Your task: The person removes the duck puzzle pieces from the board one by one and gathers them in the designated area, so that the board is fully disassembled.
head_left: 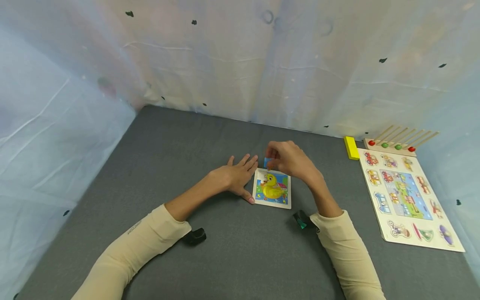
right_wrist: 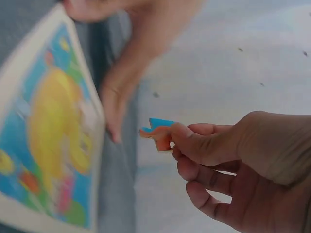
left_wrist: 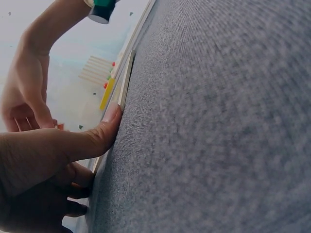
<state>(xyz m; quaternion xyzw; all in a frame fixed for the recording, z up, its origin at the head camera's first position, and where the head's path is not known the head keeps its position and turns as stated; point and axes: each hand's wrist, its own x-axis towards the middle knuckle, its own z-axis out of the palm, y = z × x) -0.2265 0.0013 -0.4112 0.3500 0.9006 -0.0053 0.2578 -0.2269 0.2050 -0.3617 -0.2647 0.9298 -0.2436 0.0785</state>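
Note:
A small square jigsaw puzzle board (head_left: 275, 205) with a yellow duck picture and a pale rim lies on the dark table. My left hand (head_left: 238, 178) rests at its left side, fingers spread, the thumb touching the lower left corner. Just above the board's top edge, my right hand (head_left: 291, 160) pinches a puzzle piece (right_wrist: 163, 137) between thumb and fingers. Blue shows on the piece's face and orange wood along its cut edge; the fingers hide part of it. In the left wrist view the left thumb (left_wrist: 104, 133) lies against the board's side.
To the right lies a large white picture puzzle board (head_left: 378, 216) with vehicle pieces. Behind it stand a yellow block (head_left: 351, 148) and a wooden rack (head_left: 406, 150) with thin rods and red and green beads. A pale curtain (head_left: 232, 62) hangs along the table's back.

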